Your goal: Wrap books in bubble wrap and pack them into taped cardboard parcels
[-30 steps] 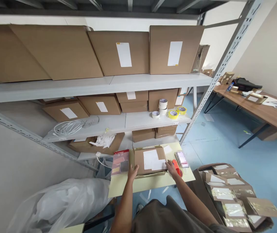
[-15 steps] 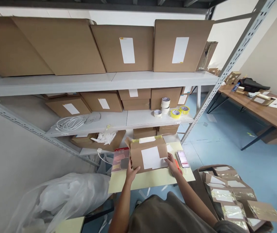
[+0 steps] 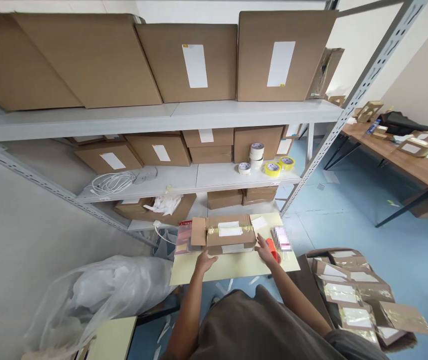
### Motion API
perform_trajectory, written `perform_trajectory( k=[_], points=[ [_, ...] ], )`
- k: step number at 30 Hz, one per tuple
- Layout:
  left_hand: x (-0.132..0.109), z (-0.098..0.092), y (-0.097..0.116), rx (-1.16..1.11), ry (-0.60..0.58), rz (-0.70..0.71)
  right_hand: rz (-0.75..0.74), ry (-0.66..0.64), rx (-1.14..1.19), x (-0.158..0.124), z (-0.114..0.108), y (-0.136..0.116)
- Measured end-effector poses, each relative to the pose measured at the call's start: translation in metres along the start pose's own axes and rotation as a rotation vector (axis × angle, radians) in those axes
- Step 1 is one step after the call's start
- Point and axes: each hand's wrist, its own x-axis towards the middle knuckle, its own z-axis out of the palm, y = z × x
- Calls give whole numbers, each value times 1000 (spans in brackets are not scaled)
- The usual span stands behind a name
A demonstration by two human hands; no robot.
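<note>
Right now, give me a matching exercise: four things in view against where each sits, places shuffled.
Things:
1 small cardboard box
2 yellow tape rolls
3 white cable coil
4 clear plastic bag

Places:
A left end of the middle shelf
B low down, left of the yellow table
C on the yellow table, between left hand and right hand
D right end of the middle shelf

Pairs: 1-C; 2-D; 3-A; 4-B
</note>
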Motion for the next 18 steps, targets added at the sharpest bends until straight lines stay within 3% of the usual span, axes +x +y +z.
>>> perform_trajectory(
  k=[2, 5, 7, 9, 12, 18],
  points=[
    [0, -15, 14, 27, 6, 100, -52, 12, 19, 1, -1, -7],
    [10, -31, 43, 47, 132, 228, -88, -3, 26, 7, 2, -19],
    [23, -36, 60, 131, 192, 225, -82, -12, 41, 10, 5, -26],
    [37, -37, 69, 156, 123, 119, -67, -5, 97, 12, 6, -29],
    [50, -38, 64, 61, 22, 32, -43, 3, 232, 11, 2, -31],
    [49, -43, 30, -259, -42, 95, -18, 22, 397, 0, -21, -17]
  ],
)
